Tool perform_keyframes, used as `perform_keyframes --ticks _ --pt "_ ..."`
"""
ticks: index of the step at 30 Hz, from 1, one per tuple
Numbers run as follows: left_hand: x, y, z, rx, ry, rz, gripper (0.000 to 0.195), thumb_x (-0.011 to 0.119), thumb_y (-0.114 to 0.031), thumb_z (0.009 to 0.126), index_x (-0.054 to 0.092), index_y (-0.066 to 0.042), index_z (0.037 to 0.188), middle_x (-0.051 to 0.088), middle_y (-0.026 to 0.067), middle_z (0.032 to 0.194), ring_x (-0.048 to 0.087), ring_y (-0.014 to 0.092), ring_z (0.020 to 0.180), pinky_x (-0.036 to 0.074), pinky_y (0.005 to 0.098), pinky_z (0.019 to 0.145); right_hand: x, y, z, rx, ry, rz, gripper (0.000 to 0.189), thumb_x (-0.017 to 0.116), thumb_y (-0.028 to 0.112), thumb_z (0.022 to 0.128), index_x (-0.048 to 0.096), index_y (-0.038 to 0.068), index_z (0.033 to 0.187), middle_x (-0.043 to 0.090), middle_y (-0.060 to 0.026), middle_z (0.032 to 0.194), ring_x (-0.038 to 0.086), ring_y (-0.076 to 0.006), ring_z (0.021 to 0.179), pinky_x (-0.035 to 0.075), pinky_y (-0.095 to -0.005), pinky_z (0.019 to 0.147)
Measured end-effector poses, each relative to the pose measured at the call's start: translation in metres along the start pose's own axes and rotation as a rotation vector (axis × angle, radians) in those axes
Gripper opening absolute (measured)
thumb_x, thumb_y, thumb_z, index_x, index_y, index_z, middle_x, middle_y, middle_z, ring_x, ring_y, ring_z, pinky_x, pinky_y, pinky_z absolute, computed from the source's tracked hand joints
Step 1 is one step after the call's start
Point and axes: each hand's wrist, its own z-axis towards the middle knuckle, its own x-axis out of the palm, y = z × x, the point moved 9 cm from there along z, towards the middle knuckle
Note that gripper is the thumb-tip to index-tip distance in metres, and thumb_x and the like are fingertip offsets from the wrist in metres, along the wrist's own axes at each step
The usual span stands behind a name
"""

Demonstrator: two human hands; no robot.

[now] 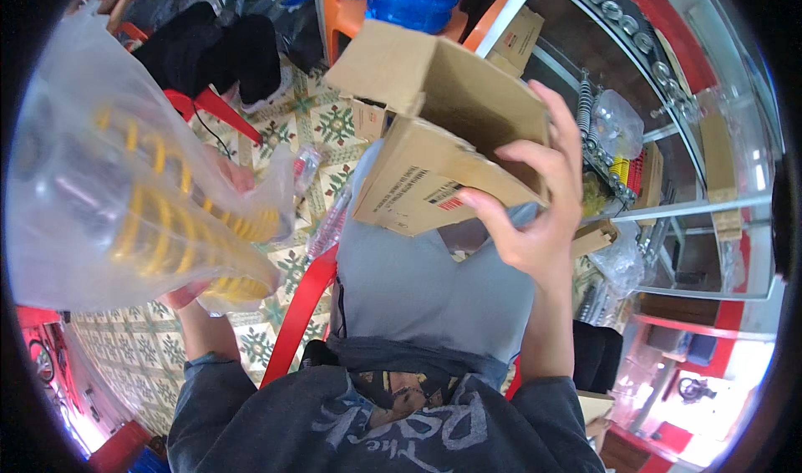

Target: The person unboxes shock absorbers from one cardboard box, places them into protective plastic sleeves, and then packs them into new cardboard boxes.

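Observation:
My right hand (532, 191) grips the side wall of an open cardboard box (407, 178), thumb outside and fingers at the rim. The box is tilted over my lap, its flaps spread, with printing on its side; the part of its inside that shows holds nothing visible. At the left, my left hand (194, 294) is partly hidden behind clear plastic bags that it holds up. Yellow coil-spring shock absorbers (163, 228) show through the cloudy plastic (69, 128).
Glass shelving (702, 210) with coil-spring shock absorbers (584, 112) curves along the right. Ahead stands an orange plastic chair (341, 9) bearing a blue water jug (413, 0). Bagged parts (329, 225) lie on the patterned tile floor (257, 341). Another person's dark-clothed legs (250, 59) are at the upper left.

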Motion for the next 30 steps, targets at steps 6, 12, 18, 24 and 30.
perform_keyframes --ticks 6,12,18,24,30 --pt "0.074 -0.144 -0.024 0.586 -0.043 -0.036 0.049 0.072 -0.021 0.088 0.064 0.007 0.128 0.074 0.0165 0.117 0.072 0.030 0.108 0.057 0.0441 0.097 -0.013 0.042 -0.023 0.009 -0.066 -0.051 0.073 0.100 0.015 0.067 0.068 0.009 0.133 0.051 -0.0235 0.159 0.058 -0.0447 0.142 0.050 -0.0504 0.115" --pt "0.149 -0.219 -0.051 0.926 -0.038 -0.025 0.037 0.067 -0.021 0.096 0.068 0.008 0.120 0.076 0.0175 0.112 0.075 0.031 0.103 0.060 0.0447 0.092 -0.017 0.062 -0.032 0.057 -0.024 -0.011 0.089 0.098 0.017 0.070 0.058 0.010 0.149 0.053 -0.0182 0.156 0.059 -0.0416 0.139 0.053 -0.0512 0.113" --pt "0.238 -0.245 -0.030 1.035 -0.017 0.335 0.033 0.062 -0.021 0.104 0.072 0.009 0.112 0.078 0.0184 0.106 0.077 0.032 0.098 0.062 0.0453 0.087 -0.015 0.064 -0.042 0.075 -0.033 -0.004 0.102 0.096 0.017 0.070 0.046 0.008 0.159 0.052 -0.0180 0.159 0.057 -0.0427 0.140 0.051 -0.0511 0.115" --pt "0.304 -0.207 0.012 0.444 0.308 -0.105 0.031 0.067 -0.017 0.094 0.075 0.008 0.111 0.077 0.0139 0.112 0.073 0.022 0.105 0.055 0.0354 0.097 -0.022 0.064 -0.049 0.048 -0.107 -0.009 0.105 0.093 0.017 0.070 0.042 0.003 0.161 0.054 -0.0231 0.154 0.057 -0.0449 0.139 0.050 -0.0514 0.116" --pt "0.300 -0.185 0.047 0.470 0.042 -0.020 0.032 0.065 -0.021 0.098 0.076 0.007 0.107 0.074 0.0097 0.110 0.070 0.019 0.103 0.053 0.0335 0.094 -0.026 0.057 -0.053 0.086 -0.083 -0.032 0.099 0.094 0.018 0.071 0.047 0.001 0.156 0.055 -0.0231 0.152 0.059 -0.0447 0.136 0.051 -0.0509 0.113"
